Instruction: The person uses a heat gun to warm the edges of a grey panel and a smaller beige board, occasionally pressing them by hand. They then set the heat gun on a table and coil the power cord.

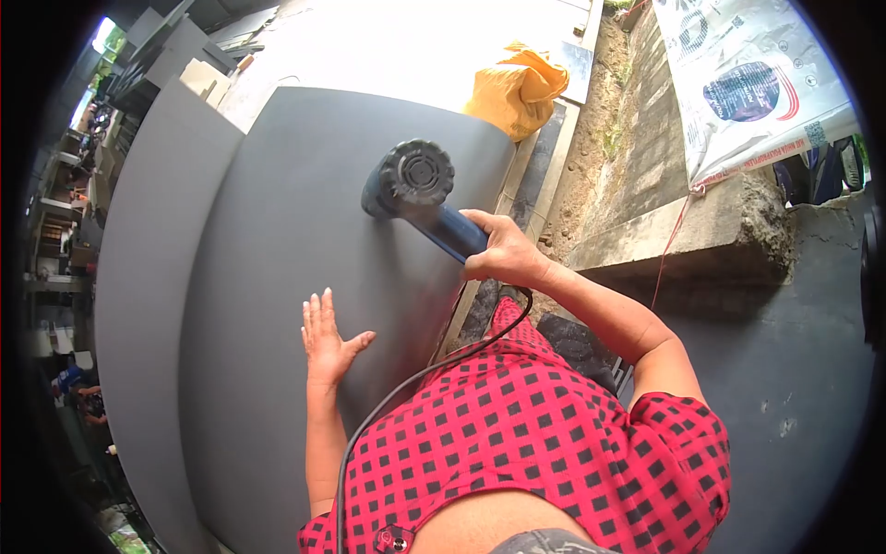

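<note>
My right hand [506, 251] is wrapped round the handle of a blue corded power sander [454, 231]. Its round, black, ribbed head [420, 174] points up toward the camera, and its lower end sits over a large grey sheet [277, 222]. From the handle, a black cord [415, 374] loops back across my checked shirt. To the left, my left hand [330, 349] is open over the same sheet, with fingers stretched out and thumb apart; it holds nothing. The underside of the sander is hidden.
Another grey panel [152, 240] lies along the left side. An orange sack [519, 92] stands at the sheet's far right corner. On the right runs a concrete ledge [688, 231] with a white printed bag [757, 92] above it. Clutter and a person [83, 392] show at the far left.
</note>
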Action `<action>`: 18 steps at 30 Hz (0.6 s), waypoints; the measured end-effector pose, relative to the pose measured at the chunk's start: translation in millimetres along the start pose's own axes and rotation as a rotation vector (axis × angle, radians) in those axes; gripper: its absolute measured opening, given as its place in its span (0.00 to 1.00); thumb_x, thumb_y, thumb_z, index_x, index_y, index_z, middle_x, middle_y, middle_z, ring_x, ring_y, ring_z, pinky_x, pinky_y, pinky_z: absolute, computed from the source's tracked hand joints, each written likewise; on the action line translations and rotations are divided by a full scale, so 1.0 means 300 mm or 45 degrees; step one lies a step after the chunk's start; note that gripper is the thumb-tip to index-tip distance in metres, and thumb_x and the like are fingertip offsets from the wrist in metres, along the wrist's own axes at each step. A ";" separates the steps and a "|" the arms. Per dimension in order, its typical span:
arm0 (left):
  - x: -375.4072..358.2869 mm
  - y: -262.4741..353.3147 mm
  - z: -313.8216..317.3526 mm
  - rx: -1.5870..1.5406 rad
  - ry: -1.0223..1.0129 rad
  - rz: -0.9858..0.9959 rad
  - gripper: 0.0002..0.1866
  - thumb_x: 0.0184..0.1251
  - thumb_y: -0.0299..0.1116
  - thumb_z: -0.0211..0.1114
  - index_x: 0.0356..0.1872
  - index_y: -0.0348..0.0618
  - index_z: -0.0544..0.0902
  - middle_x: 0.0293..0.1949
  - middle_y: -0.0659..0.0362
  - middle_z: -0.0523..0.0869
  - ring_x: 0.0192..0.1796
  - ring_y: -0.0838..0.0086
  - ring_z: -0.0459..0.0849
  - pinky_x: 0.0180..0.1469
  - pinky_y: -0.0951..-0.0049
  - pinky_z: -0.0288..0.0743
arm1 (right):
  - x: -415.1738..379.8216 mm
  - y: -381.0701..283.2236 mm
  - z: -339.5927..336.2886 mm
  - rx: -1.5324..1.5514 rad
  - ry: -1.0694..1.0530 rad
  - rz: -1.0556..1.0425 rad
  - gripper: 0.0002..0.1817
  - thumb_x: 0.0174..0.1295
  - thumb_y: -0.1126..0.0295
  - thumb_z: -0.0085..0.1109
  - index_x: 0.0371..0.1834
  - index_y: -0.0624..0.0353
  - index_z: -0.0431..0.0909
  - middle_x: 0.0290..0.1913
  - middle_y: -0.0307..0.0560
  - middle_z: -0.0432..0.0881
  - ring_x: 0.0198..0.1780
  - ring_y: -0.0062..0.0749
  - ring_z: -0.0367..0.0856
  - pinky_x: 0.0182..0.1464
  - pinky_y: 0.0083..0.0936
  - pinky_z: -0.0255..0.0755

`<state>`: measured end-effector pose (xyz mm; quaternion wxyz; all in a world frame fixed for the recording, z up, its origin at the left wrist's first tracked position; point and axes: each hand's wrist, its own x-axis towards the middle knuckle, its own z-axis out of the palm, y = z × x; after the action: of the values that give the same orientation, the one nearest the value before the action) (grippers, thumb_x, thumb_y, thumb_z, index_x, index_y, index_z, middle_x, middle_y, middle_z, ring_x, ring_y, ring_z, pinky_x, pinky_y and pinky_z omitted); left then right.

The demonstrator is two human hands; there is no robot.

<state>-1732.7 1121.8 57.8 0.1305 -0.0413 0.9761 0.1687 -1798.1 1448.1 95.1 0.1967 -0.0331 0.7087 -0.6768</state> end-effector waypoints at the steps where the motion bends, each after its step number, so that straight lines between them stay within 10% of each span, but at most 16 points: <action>1: 0.048 0.032 -0.005 0.099 0.011 -0.128 0.62 0.37 0.60 0.77 0.74 0.45 0.54 0.74 0.43 0.54 0.77 0.53 0.48 0.74 0.59 0.50 | 0.025 0.011 -0.027 -0.023 0.006 -0.049 0.28 0.38 0.74 0.63 0.50 0.65 0.75 0.25 0.38 0.75 0.27 0.20 0.74 0.32 0.21 0.71; 8: 0.228 0.160 0.018 0.247 -0.157 -0.565 0.71 0.31 0.72 0.73 0.74 0.38 0.49 0.72 0.33 0.52 0.74 0.43 0.51 0.72 0.52 0.55 | 0.161 -0.029 -0.225 -0.172 -0.151 -0.112 0.33 0.35 0.69 0.64 0.53 0.64 0.74 0.27 0.52 0.79 0.31 0.35 0.81 0.38 0.30 0.74; 18: 0.233 0.146 0.030 0.207 -0.181 -0.556 0.74 0.29 0.72 0.74 0.74 0.37 0.45 0.72 0.31 0.48 0.75 0.40 0.47 0.73 0.53 0.51 | 0.250 -0.089 -0.419 -0.186 -0.267 -0.273 0.34 0.36 0.69 0.62 0.56 0.58 0.72 0.25 0.55 0.79 0.30 0.47 0.81 0.37 0.33 0.74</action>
<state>-1803.1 1163.4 44.7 0.2351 -0.2289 0.9427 0.0598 -1913.5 1541.3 104.2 0.1933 -0.1934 0.7239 -0.6334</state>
